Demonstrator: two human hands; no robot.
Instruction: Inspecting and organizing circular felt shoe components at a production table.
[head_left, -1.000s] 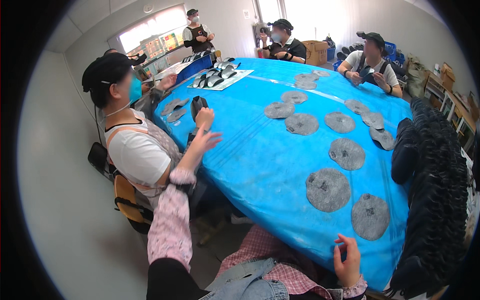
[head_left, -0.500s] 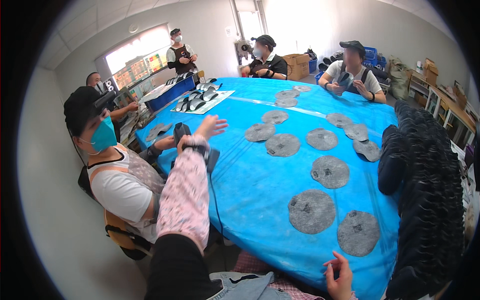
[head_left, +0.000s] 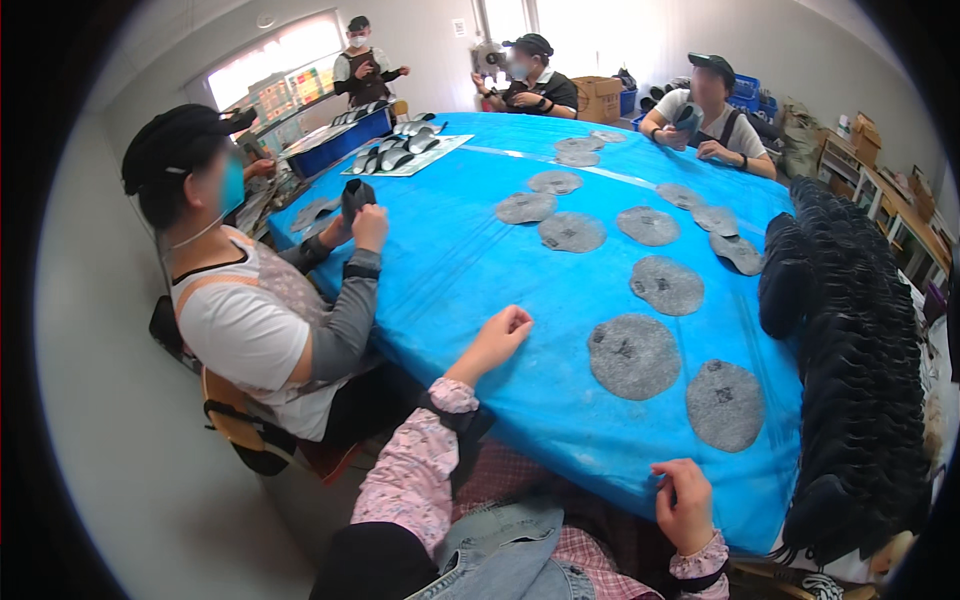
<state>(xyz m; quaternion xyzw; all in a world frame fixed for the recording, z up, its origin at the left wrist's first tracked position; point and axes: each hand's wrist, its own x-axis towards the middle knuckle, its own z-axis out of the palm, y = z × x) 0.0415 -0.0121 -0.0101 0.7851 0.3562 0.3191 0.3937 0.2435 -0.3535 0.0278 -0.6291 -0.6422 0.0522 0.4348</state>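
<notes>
My left hand (head_left: 492,342) is over the near left part of the blue-covered table (head_left: 430,270), its fingers curled together and nothing visible in them. At the near table edge, my right hand (head_left: 686,505) hangs with loosely bent fingers and a gap by the thumb; it holds nothing I can see. Nearest to the hands lie a large round grey fabric piece (head_left: 634,357) and an oval grey fabric piece (head_left: 725,405). More grey pieces, such as a rounded one (head_left: 667,285), lie flat farther off. All are apart from my hands.
A long stack of dark curved pieces (head_left: 860,380) lines the right table edge. At left, a seated co-worker holds a dark curved piece (head_left: 357,198). Glossy curved pieces lie on a light board (head_left: 415,160) beside a blue bin (head_left: 350,140). Several other people are around the far side.
My left hand has drawn back from beside the co-worker toward the near table edge, its fingers closing from spread to curled. My right hand's fingers have bent more. The view has shifted slightly.
</notes>
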